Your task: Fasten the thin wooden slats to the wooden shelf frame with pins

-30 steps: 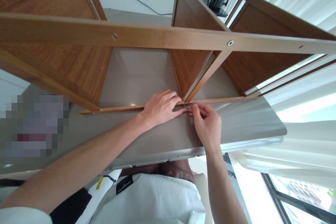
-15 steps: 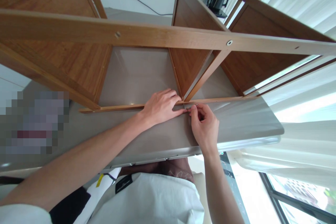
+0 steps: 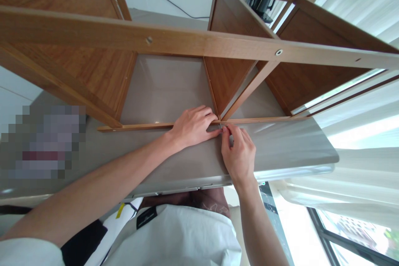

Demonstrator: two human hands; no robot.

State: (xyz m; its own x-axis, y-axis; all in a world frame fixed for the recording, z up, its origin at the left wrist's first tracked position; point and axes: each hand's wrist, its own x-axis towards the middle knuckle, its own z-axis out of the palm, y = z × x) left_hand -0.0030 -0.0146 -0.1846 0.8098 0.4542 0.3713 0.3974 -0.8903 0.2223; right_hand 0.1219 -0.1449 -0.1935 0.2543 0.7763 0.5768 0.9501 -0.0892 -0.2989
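Observation:
A brown wooden shelf frame (image 3: 174,41) with slatless panels stands on the grey tabletop. My left hand (image 3: 193,126) lies over its low front rail (image 3: 146,126), fingers curled on the far side and thumb stretched along the near side. Just right of that thumb, my right hand (image 3: 239,149) is closed in a pinch at the rail, below the foot of the middle divider (image 3: 232,85). Whatever small thing sits between its fingertips is mostly hidden. A round metal fitting (image 3: 278,52) shows in the upper front rail, with a hole (image 3: 149,40) farther left.
The grey table (image 3: 289,141) has its near edge close to my body. A blurred-out item (image 3: 46,141) lies at the left. Behind the frame are a black appliance (image 3: 262,2) and a dark cable (image 3: 174,6). White curtains (image 3: 368,133) hang at the right.
My right hand has shifted slightly left, nearer my left thumb, and its fingers have turned a little. The left hand keeps its place on the rail. The view has moved slightly.

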